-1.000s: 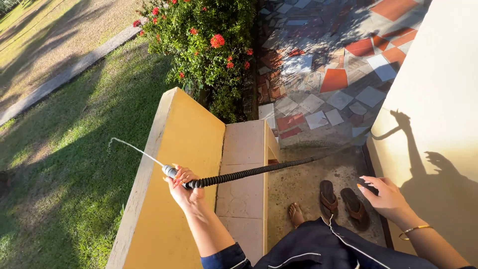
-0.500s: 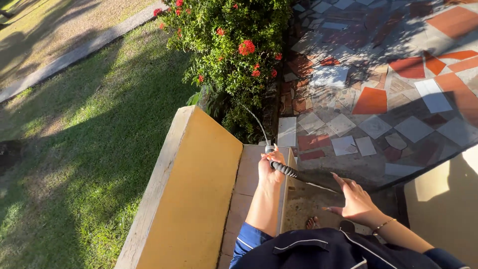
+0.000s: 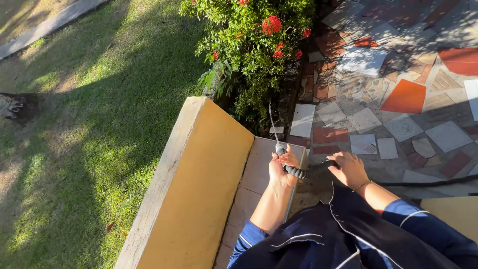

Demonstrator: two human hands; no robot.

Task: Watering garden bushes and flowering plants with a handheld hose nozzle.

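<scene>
My left hand [image 3: 282, 169] grips the nozzle end of a black ribbed hose [image 3: 297, 172]. A thin stream of water [image 3: 271, 117] shoots from the nozzle toward a green bush with red flowers [image 3: 254, 45]. A little further back along the same hose, my right hand [image 3: 348, 168] is closed on it. From there the hose trails off to the right across the paving [image 3: 438, 182]. Both hands hover over the far end of a tiled bench seat [image 3: 256, 174].
A yellow bench backrest [image 3: 199, 184] runs diagonally on the left. Beyond it lies a lawn [image 3: 84, 124] with long shadows. A mosaic-tiled patio [image 3: 398, 99] of orange, white and brown pieces fills the right. A pale wall corner [image 3: 455, 209] stands at lower right.
The hose swung from spraying left over the lawn to spraying ahead at the bush. My right hand came in from the right and took hold of the hose.
</scene>
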